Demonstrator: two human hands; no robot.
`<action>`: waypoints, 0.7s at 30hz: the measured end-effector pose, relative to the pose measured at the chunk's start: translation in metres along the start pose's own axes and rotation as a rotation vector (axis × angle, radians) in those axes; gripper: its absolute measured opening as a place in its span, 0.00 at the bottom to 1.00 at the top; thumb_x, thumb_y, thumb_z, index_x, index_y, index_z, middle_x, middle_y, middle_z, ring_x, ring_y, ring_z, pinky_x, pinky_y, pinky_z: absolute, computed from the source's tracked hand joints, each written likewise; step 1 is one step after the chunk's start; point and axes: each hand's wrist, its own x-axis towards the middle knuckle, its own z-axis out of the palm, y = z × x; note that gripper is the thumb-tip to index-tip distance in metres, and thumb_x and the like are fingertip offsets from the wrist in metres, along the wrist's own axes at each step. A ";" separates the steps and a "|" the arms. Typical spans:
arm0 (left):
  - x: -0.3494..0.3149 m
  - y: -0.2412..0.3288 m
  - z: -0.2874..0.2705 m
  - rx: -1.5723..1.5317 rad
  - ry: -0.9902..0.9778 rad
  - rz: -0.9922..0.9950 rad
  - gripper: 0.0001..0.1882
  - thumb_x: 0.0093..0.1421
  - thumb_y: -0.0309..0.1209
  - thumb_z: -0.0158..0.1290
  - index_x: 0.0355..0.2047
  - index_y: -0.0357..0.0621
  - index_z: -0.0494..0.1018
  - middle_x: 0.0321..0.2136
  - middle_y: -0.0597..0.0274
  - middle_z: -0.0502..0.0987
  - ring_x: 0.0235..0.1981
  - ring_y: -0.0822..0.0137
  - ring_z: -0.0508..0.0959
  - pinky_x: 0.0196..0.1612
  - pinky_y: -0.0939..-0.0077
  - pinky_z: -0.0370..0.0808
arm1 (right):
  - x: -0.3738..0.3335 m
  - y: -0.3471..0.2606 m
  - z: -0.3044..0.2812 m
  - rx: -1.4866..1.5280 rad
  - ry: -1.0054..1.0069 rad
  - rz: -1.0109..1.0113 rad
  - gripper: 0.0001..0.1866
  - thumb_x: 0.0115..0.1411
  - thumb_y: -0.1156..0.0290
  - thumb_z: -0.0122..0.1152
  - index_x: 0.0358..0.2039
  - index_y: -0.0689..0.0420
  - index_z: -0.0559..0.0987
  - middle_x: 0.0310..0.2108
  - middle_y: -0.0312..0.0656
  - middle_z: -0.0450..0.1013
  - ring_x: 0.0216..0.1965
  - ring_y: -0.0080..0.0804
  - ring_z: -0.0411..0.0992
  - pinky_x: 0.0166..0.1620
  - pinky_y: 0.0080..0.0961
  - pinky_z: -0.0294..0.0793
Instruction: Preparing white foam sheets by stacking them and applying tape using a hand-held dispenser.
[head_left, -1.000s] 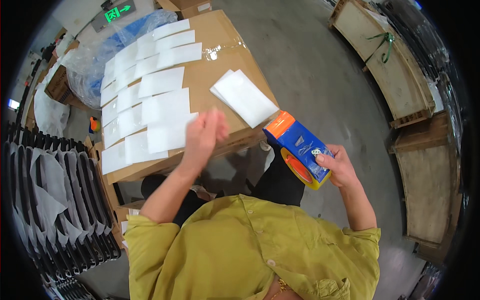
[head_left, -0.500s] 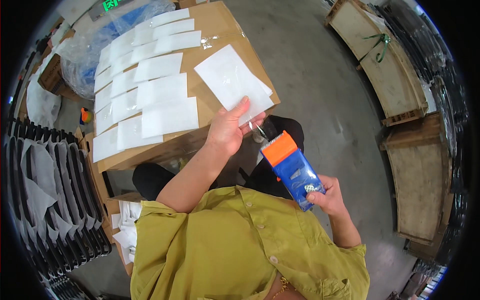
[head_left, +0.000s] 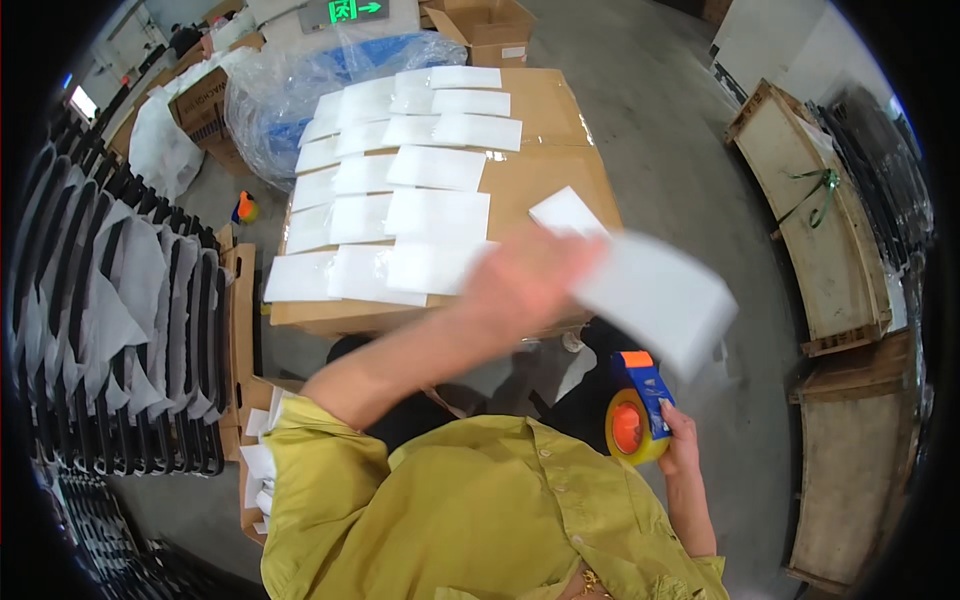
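My left hand (head_left: 535, 275), smeared by motion, is closed on a thin white foam sheet (head_left: 665, 300). The sheet is bent and blurred, sticking out to the right past the carton's near right corner. Behind the hand, another white sheet (head_left: 565, 211) lies on the cardboard carton (head_left: 545, 180). Rows of overlapping white foam sheets (head_left: 438, 212) cover the carton's left part, some with shiny clear tape on them. Low at the right, my right hand (head_left: 680, 440) grips a blue and orange tape dispenser (head_left: 652, 395). Its yellowish tape roll on an orange hub faces left.
Black frames with white wrapping (head_left: 130, 310) stand in a row at left. Beside my left elbow sits an open box of white pieces (head_left: 258, 465). Plastic-wrapped blue material (head_left: 345, 75) lies behind the carton. Wooden crates (head_left: 820, 230) line the right side.
My left hand has lifted its sheet off the other one and swung it rightward. My right hand has turned the tape dispenser so its roll shows. The view has shifted, with the carton now lower and further right.
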 end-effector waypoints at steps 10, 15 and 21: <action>-0.034 -0.194 0.028 0.628 -0.454 -0.394 0.19 0.55 0.35 0.47 0.47 0.49 0.64 0.34 0.50 0.71 0.40 0.54 0.70 0.52 0.61 0.60 | -0.001 -0.005 0.032 0.030 -0.031 0.129 0.19 0.50 0.62 0.61 0.30 0.69 0.73 0.25 0.45 0.73 0.23 0.30 0.73 0.30 0.23 0.73; -0.030 -0.182 0.043 0.681 -0.602 -0.523 0.23 0.56 0.49 0.43 0.44 0.45 0.68 0.37 0.49 0.71 0.50 0.53 0.63 0.57 0.50 0.48 | -0.006 0.000 0.030 0.029 -0.043 0.121 0.19 0.50 0.63 0.61 0.31 0.69 0.74 0.27 0.45 0.74 0.26 0.27 0.73 0.33 0.21 0.72; -0.024 -0.190 0.046 0.725 -0.452 -0.370 0.21 0.55 0.47 0.45 0.38 0.44 0.72 0.44 0.56 0.68 0.56 0.55 0.54 0.56 0.42 0.43 | -0.011 -0.017 0.036 -0.052 -0.120 0.087 0.20 0.48 0.62 0.63 0.33 0.69 0.74 0.28 0.43 0.74 0.27 0.24 0.72 0.33 0.19 0.71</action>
